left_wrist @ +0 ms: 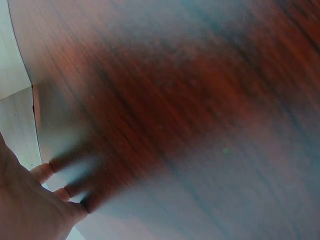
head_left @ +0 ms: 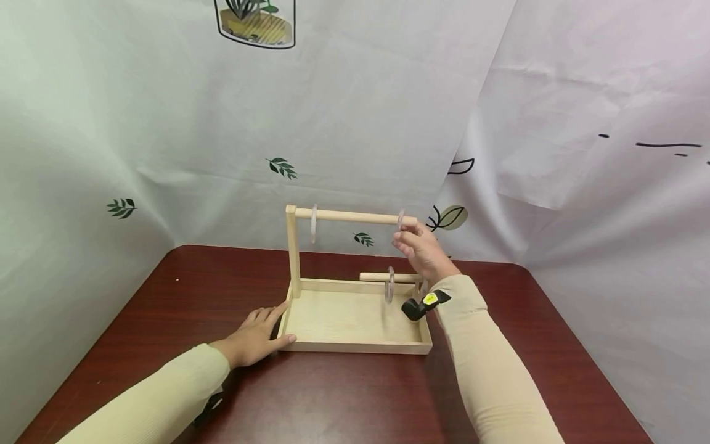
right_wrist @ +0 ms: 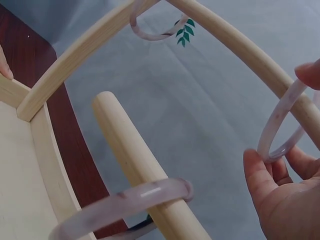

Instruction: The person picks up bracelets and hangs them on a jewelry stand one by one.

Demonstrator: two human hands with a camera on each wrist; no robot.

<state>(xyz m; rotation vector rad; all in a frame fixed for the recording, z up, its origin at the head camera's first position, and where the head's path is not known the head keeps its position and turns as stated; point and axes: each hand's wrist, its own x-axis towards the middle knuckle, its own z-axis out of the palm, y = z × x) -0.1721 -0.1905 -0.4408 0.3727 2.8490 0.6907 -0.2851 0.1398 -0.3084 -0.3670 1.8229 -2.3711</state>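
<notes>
A wooden stand has a shallow tray (head_left: 355,348), an upright post (head_left: 293,253) at its left and two round rods. On the upper rod (head_left: 355,216), near its right free end, a pale translucent bangle (right_wrist: 272,132) is looped. My right hand (head_left: 424,250) pinches this bangle between thumb and fingers. Another bangle (head_left: 314,223) hangs toward the rod's left end, by the post. The lower rod (right_wrist: 127,137) carries a further bangle (right_wrist: 125,200), below my right hand. Fingers spread, my left hand (head_left: 252,338) rests against the tray's left wall.
Under the stand is a dark red-brown wooden table (head_left: 355,401) with rounded back corners. A white cloth (head_left: 360,123) printed with leaves hangs close behind and at both sides. A black strap (head_left: 424,305) sits on my right wrist, over the tray's right side.
</notes>
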